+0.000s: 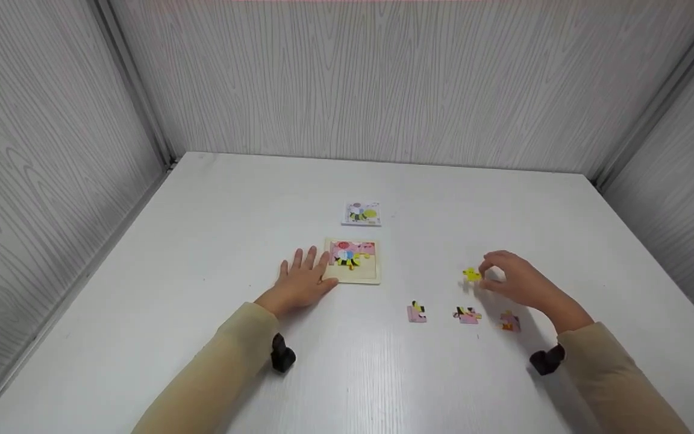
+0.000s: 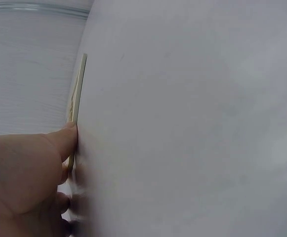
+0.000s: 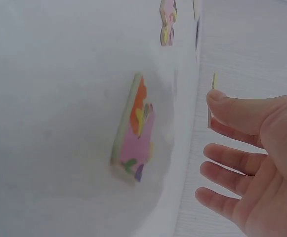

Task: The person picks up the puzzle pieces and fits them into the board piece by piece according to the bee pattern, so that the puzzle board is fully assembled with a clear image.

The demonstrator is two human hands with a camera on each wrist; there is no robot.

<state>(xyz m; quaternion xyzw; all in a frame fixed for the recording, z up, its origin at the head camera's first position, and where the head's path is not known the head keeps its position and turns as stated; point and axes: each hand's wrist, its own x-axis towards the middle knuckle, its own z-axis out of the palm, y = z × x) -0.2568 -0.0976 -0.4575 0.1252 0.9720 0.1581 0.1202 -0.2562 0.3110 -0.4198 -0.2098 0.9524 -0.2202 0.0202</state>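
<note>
My right hand (image 1: 517, 282) pinches a yellow jigsaw piece (image 1: 472, 274) between thumb and forefinger, lifted off the table. In the right wrist view the piece (image 3: 209, 116) shows edge-on, and the other fingers are spread loosely. My left hand (image 1: 303, 282) lies with spread fingers at the left edge of a wooden puzzle tray (image 1: 353, 279), its thumb and forefinger touching the frame. Inside the tray, joined pieces (image 1: 347, 255) form part of a bee picture along the top and left; bare wood shows at the lower right.
Three loose pieces lie in front of the right hand: a pink one (image 1: 417, 313), a pink and black one (image 1: 467, 315), and a pink and orange one (image 1: 510, 321). Behind the tray is a small bee picture card (image 1: 362, 214). Pale walls (image 1: 383, 78) enclose the white table (image 1: 250, 205).
</note>
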